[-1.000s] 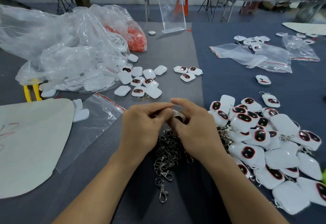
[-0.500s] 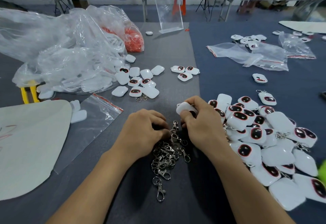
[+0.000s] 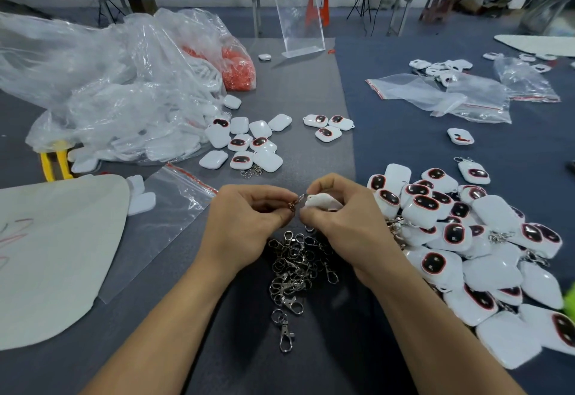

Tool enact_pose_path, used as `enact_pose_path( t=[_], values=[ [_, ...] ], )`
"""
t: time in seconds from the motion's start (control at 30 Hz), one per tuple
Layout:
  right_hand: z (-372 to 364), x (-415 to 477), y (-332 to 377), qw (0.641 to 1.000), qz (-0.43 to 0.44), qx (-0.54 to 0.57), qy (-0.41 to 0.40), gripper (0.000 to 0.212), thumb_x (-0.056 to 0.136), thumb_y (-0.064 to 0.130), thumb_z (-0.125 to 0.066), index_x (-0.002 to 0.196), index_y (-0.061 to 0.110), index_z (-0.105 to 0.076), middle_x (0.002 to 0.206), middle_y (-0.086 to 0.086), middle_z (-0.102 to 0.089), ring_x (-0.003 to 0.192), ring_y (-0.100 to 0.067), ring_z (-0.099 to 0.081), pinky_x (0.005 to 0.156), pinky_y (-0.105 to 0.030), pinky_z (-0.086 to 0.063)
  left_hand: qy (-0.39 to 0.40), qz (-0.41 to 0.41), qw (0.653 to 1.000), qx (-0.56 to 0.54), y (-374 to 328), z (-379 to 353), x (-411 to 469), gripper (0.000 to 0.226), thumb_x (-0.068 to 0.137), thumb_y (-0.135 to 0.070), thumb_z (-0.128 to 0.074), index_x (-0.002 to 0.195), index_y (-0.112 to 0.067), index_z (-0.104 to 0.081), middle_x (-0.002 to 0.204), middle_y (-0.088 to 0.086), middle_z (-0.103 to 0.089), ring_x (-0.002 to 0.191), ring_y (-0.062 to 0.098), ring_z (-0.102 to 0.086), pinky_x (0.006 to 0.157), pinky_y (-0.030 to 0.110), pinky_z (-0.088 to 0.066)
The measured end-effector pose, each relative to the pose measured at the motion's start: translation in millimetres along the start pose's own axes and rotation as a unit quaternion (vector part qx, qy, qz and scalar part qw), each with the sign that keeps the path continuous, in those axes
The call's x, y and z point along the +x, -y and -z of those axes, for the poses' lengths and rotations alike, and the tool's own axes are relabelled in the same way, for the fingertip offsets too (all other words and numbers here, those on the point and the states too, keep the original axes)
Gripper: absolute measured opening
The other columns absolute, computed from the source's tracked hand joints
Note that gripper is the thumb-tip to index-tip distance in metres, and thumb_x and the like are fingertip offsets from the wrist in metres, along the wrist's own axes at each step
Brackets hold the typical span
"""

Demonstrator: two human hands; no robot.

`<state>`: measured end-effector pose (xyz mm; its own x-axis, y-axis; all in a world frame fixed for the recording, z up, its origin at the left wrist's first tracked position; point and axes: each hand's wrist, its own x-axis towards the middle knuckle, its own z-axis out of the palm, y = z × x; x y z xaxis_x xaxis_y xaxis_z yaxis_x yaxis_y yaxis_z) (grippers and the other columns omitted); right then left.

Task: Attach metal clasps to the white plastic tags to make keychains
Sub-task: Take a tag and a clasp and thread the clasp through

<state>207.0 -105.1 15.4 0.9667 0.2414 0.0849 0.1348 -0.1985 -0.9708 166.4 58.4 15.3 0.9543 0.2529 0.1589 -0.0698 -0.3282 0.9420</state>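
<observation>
I have the white tag in my right hand, raised a little over the table, in the gap between my two hands. Its long axis runs roughly left to right, slightly tilted, and its narrow end points left toward my left hand. My fingers cover most of the tag, so I cannot make out its face.

The right hand is curled round the tag, with the forefinger over the top, the thumb on the near side and the wrist bent inward. The left hand is knuckles up with its fingers curled. It pinches a small metal clasp ring between thumb and forefinger. The ring sits right at the tag's left end, but I cannot tell whether it passes through the tag. Both forearms come in from the lower edge and converge.

Just below the hands a pile of clasps lies on the table, with a lone clasp nearer me. To the right is a heap of dark-faced tags. Farther back on the left, loose tags lie beside a big clear bag.
</observation>
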Motion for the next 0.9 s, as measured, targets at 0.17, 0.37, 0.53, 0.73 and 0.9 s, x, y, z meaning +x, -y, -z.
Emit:
enact_pose_path(
  t=[0.17,0.37,0.53,0.73,0.9],
  values=[
    [1.6,1.8,-0.8,1.000,-0.016,-0.006,-0.009,0.007,0.070,0.022,-0.078,0.077,0.024,-0.076,0.061,0.002,-0.067,0.055,-0.013,-0.057,0.056,-0.038,-0.051,0.013,-0.037,0.999,-0.004,-0.3,-1.0,0.1,0.028,0.071,-0.013,-0.075,0.084,-0.038,-0.081,0.075,-0.007,-0.077,0.066,0.007,-0.069,0.064,0.022,-0.055],
    [1.4,1.8,2.5,0.998,-0.047,0.040,-0.009,0.004,0.063,0.014,-0.068,0.066,0.013,-0.071,0.057,-0.001,-0.057,0.053,-0.015,-0.047,0.053,-0.032,-0.039,-0.008,-0.004,1.000,0.001,0.5,0.8,1.9,0.040,0.077,0.003,-0.079,0.085,-0.037,-0.080,0.079,-0.007,-0.078,0.075,0.011,-0.075,0.076,0.030,-0.061],
    [3.8,1.1,2.2,0.999,-0.001,-0.023,-0.041,0.008,0.070,0.019,-0.083,0.071,0.024,-0.076,0.061,0.008,-0.068,0.054,-0.005,-0.056,0.051,-0.021,-0.046,-0.009,-0.043,0.996,0.082,-3.3,1.1,-2.5,0.038,0.080,0.000,-0.076,0.084,-0.038,-0.080,0.077,-0.018,-0.076,0.071,0.006,-0.073,0.067,0.024,-0.058],
    [2.9,1.7,0.6,0.994,0.011,-0.101,-0.024,0.009,0.069,0.025,-0.084,0.069,0.031,-0.077,0.058,0.007,-0.069,0.052,-0.003,-0.061,0.051,-0.023,-0.049,-0.031,-0.077,0.990,0.112,-8.3,-1.3,-8.7,0.027,0.074,-0.006,-0.084,0.085,-0.030,-0.081,0.076,-0.024,-0.074,0.069,-0.006,-0.070,0.066,0.010,-0.053],
    [4.3,1.0,2.0,0.997,0.012,-0.073,-0.026,0.016,0.071,0.015,-0.082,0.068,0.031,-0.078,0.060,0.007,-0.071,0.055,-0.007,-0.065,0.054,-0.029,-0.057,-0.025,-0.016,0.995,0.092,-8.0,-2.8,-7.9,0.025,0.074,-0.004,-0.083,0.081,-0.028,-0.081,0.069,-0.017,-0.074,0.063,0.000,-0.071,0.060,0.011,-0.053]
  ],
)
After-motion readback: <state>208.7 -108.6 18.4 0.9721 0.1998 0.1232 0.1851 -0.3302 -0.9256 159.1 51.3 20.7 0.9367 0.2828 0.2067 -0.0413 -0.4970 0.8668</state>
